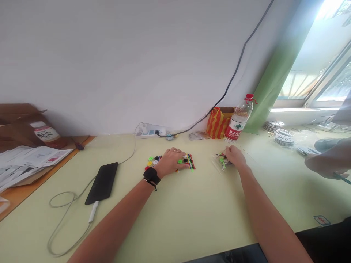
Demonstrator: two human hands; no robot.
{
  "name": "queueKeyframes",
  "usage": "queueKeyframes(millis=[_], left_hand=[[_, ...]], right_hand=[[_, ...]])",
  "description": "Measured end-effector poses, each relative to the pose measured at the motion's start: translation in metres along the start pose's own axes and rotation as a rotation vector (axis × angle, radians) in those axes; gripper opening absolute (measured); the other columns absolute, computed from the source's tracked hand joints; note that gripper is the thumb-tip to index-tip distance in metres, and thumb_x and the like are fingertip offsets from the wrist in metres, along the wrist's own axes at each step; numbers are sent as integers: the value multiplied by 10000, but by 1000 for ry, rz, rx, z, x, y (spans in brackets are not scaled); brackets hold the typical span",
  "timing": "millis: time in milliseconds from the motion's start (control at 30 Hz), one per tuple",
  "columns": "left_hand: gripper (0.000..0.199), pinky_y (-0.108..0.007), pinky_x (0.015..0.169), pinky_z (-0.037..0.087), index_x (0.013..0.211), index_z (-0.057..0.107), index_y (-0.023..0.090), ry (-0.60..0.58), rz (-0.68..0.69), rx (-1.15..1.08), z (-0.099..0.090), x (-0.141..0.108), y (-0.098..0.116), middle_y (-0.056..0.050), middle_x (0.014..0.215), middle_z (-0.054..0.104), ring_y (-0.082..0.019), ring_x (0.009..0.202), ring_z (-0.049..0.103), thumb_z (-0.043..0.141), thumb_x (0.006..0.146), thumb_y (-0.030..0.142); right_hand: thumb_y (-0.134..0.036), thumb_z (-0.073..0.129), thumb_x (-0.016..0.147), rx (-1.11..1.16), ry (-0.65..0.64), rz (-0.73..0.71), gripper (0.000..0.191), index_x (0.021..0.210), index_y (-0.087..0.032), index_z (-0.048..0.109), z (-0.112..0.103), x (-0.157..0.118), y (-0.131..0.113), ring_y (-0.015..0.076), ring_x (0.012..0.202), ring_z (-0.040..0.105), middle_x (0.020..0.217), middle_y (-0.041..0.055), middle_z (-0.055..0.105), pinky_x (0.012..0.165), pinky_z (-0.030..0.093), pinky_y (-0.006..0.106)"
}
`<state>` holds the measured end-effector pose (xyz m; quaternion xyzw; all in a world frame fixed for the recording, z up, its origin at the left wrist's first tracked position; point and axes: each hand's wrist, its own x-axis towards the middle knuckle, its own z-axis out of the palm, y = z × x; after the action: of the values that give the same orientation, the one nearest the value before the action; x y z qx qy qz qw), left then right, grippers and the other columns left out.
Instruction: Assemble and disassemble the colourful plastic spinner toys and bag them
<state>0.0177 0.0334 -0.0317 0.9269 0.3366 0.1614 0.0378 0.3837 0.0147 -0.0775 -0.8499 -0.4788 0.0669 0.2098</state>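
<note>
My left hand (171, 160), with a black watch on its wrist, lies over a cluster of small coloured round pieces; its fingers are stretched out and apart. A green disc (180, 161) and a black disc (185, 160) show beside the fingers, and a yellow disc (150, 164) lies left of the hand. Thin coloured strips (191, 162) sit just past the fingertips. To the right, my right hand (234, 155) is closed in a pinch on a thin black piece (220, 155). Beneath it are small green and white plastic pieces (223, 163) on clear plastic.
A black phone (102, 183) with a white cable lies at the left. Along the wall are a power strip (150, 131), a red-and-yellow bag (216, 124) and a water bottle (238, 122). Another person's hand (326, 162) works at far right near stacked discs (284, 139).
</note>
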Motion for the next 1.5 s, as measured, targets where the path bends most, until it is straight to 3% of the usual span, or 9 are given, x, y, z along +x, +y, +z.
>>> queueKeyframes(millis=[200, 433, 667, 833, 1000, 1067, 1133, 1300, 1500], left_hand=[[480, -439, 1015, 463, 1260, 697, 254, 37, -31, -38, -8, 3, 1, -101, 1231, 712, -311, 1208, 588, 568, 974, 617], [451, -448, 1024, 483, 1286, 687, 243, 62, -67, -103, -15, 2, 5, -104, 1257, 709, -300, 1195, 608, 538, 1002, 562], [419, -422, 1036, 485, 1322, 660, 247, 33, -67, -150, -22, 0, 10, -89, 1267, 701, -281, 1194, 616, 549, 1007, 501], [393, -423, 1019, 493, 1312, 664, 250, 12, -75, -158, -20, -1, 9, -86, 1251, 701, -283, 1160, 626, 578, 990, 458], [389, -420, 1007, 496, 1313, 659, 259, 12, -65, -160, -22, -3, 7, -85, 1244, 704, -283, 1149, 629, 580, 987, 457], [392, -417, 1009, 494, 1324, 652, 261, 10, -62, -165, -23, -3, 6, -82, 1252, 701, -280, 1151, 629, 575, 991, 451], [399, -414, 1006, 495, 1339, 643, 261, 2, -63, -172, -23, -4, 5, -80, 1264, 698, -278, 1164, 625, 562, 998, 452], [402, -411, 981, 508, 1334, 642, 253, -2, -80, -181, -22, -3, 1, -75, 1249, 707, -276, 1145, 632, 555, 997, 453], [388, -411, 998, 502, 1317, 654, 241, -11, -71, -182, -22, -3, 0, -75, 1277, 706, -279, 1179, 623, 556, 997, 437]], right_hand=[[-370, 430, 975, 120, 33, -207, 300, 786, -213, 600, -22, 5, -17, 219, 786, 651, 870, 99, 728, 629, 430, 295], [-501, 630, 883, 249, -50, -537, 346, 700, -214, 572, -71, 19, -48, 155, 579, 525, 652, 20, 630, 536, 368, 282], [-466, 635, 877, 173, -142, -636, 300, 741, -199, 643, -78, 6, -54, 156, 624, 539, 691, 30, 648, 543, 363, 276], [-560, 673, 866, 91, -143, -592, 433, 655, -204, 542, -89, 9, -67, 140, 581, 491, 632, 21, 588, 506, 315, 279], [-417, 682, 870, 89, -215, -485, 241, 756, -214, 621, -107, 18, -69, 168, 638, 589, 762, 48, 680, 547, 387, 280], [-352, 694, 843, 123, -132, -413, 135, 862, -220, 672, -111, 24, -60, 183, 663, 609, 803, 56, 707, 573, 417, 288], [-286, 687, 813, 186, 7, -333, 182, 986, -230, 695, -110, 31, -46, 188, 659, 604, 788, 47, 710, 584, 428, 295], [-203, 563, 813, 577, 212, -40, 246, 1014, -197, 705, -88, 51, -18, 190, 644, 605, 748, 51, 695, 583, 482, 295], [-219, 547, 864, 962, 2, 31, 194, 982, -141, 680, -43, 57, -26, 202, 803, 714, 877, 132, 735, 700, 613, 295]])
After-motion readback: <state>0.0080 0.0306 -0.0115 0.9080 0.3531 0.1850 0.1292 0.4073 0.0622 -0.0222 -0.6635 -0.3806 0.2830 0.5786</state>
